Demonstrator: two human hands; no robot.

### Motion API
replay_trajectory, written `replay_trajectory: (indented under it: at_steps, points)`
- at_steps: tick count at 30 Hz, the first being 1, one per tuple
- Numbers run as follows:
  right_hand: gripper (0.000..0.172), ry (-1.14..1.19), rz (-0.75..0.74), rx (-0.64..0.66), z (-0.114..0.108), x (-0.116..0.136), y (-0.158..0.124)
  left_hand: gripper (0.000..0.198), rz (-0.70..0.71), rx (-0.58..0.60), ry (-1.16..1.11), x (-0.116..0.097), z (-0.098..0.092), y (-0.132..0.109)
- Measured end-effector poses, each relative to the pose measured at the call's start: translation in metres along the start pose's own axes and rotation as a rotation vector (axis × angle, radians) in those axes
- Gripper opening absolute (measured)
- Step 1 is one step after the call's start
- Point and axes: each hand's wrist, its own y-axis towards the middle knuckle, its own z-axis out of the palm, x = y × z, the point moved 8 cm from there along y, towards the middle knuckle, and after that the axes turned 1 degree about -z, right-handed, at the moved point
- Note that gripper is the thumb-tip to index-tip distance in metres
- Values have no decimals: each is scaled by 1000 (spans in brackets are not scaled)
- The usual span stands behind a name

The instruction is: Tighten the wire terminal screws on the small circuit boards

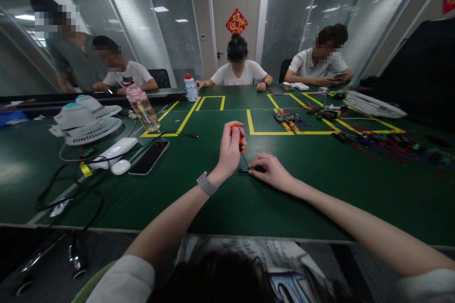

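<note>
My left hand (pixel 230 149) is wrapped round the orange and black handle of a screwdriver (pixel 242 147). The thin shaft slants down to a small circuit board (pixel 243 170) on the green table. My right hand (pixel 269 170) pinches the board's right end between thumb and fingers and rests low on the tabletop. The tip meets the board near my right fingertips; exactly where it sits is too small to tell. A grey-strapped watch (pixel 207 183) is on my left wrist.
Left of my hands lie a phone (pixel 149 157), a white power strip (pixel 113 153), black cables, white fans (pixel 88 123) and a pink-lidded bottle (pixel 143 110). Wired boards (pixel 289 119) and a tangle of wires (pixel 384 144) lie to the right. Several people are across the table (pixel 199 208).
</note>
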Motion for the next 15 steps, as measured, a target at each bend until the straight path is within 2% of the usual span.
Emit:
replay_trajectory:
  at_steps: [5, 15]
  points:
    - [10, -93, -40, 8, -1, 4, -1, 23, 7, -17, -11, 2, -2, 1]
    - [14, -131, -114, 20, -4, 12, -2, 20, 8, -46, 2, -3, -6, 3]
